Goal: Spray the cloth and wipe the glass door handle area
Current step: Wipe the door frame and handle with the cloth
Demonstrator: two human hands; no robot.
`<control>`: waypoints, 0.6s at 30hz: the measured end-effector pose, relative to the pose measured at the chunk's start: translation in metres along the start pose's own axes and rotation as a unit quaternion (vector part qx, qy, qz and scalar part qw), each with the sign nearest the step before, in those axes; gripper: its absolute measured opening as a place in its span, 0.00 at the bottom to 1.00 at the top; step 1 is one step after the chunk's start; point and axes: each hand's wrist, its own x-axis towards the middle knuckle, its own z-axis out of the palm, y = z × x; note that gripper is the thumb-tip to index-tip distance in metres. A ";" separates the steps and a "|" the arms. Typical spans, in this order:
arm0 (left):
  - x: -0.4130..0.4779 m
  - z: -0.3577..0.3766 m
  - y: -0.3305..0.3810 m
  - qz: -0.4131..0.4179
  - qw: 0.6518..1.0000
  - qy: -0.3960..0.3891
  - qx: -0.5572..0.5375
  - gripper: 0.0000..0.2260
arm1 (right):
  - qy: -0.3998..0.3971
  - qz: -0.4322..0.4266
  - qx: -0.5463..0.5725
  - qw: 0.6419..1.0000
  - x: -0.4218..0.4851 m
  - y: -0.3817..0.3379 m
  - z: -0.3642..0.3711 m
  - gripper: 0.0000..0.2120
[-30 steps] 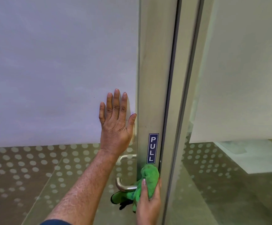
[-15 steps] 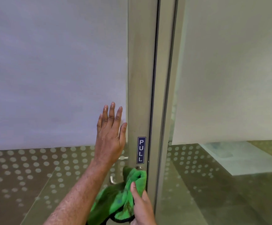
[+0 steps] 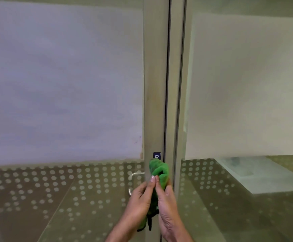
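A green cloth [image 3: 158, 169] is bunched between both hands in front of the metal door stile [image 3: 155, 84]. My left hand [image 3: 138, 199] grips its left side and my right hand [image 3: 166, 201] grips its right side, fingertips meeting near the middle. The cloth's top covers most of the blue PULL sign [image 3: 157, 155], leaving only its first letter showing. The silver lever handle [image 3: 136, 174] sticks out to the left of the cloth, partly hidden behind my left hand. No spray bottle is in view.
The glass door [image 3: 63, 84] has a frosted upper panel and a dotted band [image 3: 54, 180] below it. A fixed glass panel [image 3: 247, 84] stands to the right past the frame gap. Floor shows through the lower glass.
My left hand has come off the glass and dropped down to take hold of the cloth with my right hand. The cloth has risen over the PULL sign. The view has tilted upward.
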 end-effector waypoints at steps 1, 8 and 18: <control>-0.007 0.002 0.004 -0.006 1.000 -0.023 -0.014 0.20 | 0.012 -0.005 -0.026 1.000 -0.004 -0.001 0.003 0.21; -0.038 0.007 0.021 0.009 0.999 0.031 -0.041 0.21 | -0.023 0.003 -0.049 0.999 -0.031 -0.028 0.015 0.30; -0.050 -0.003 0.030 -0.021 0.949 0.120 -0.290 0.17 | 0.177 -0.029 -0.175 0.968 -0.057 -0.041 -0.010 0.17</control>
